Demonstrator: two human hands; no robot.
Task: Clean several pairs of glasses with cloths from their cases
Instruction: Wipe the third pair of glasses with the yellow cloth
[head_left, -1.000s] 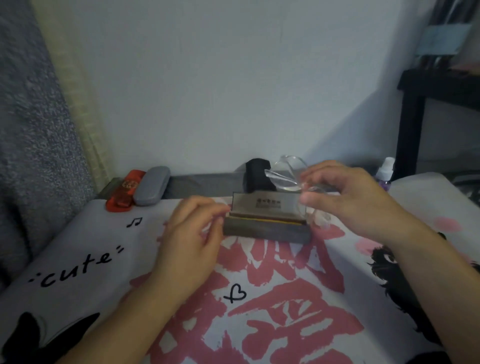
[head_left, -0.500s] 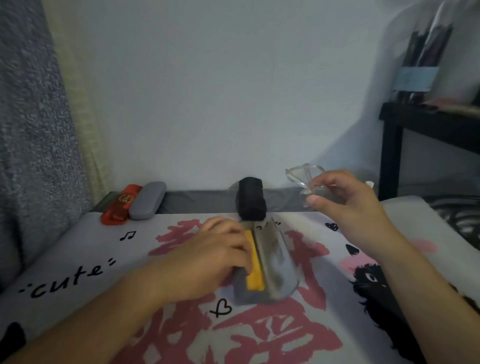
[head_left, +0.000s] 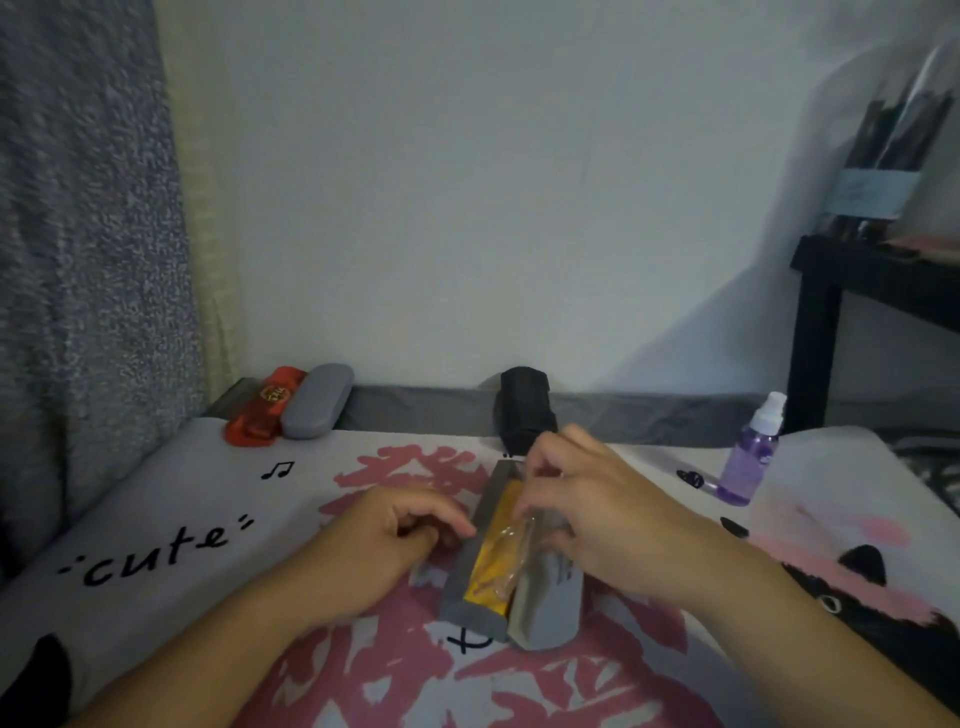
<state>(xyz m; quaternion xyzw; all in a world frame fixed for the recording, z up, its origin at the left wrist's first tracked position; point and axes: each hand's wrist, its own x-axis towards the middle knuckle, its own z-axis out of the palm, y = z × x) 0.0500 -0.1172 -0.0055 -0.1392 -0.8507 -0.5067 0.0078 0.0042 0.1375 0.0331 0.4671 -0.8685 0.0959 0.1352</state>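
Note:
An open grey glasses case (head_left: 470, 597) lies lengthways on the printed cloth in front of me, and a yellow cloth (head_left: 493, 561) lines its inside. My right hand (head_left: 602, 514) pinches a pair of clear-framed glasses (head_left: 519, 545) and holds them low over the open case, against its raised lid (head_left: 550, 597). My left hand (head_left: 384, 545) sits just left of the case, its curled fingertips against the case's left wall. Much of the glasses is hidden under my right fingers.
A red case (head_left: 262, 408) and a closed grey case (head_left: 318, 400) lie at the back left. Behind the open case stands a black case (head_left: 524, 408). A purple spray bottle (head_left: 753, 457) stands at the right, near a black side table (head_left: 810, 332).
The case has been pulled nearer and turned lengthways. My right hand has come down from the right with the glasses to the open case. My left hand has slid to the case's left side.

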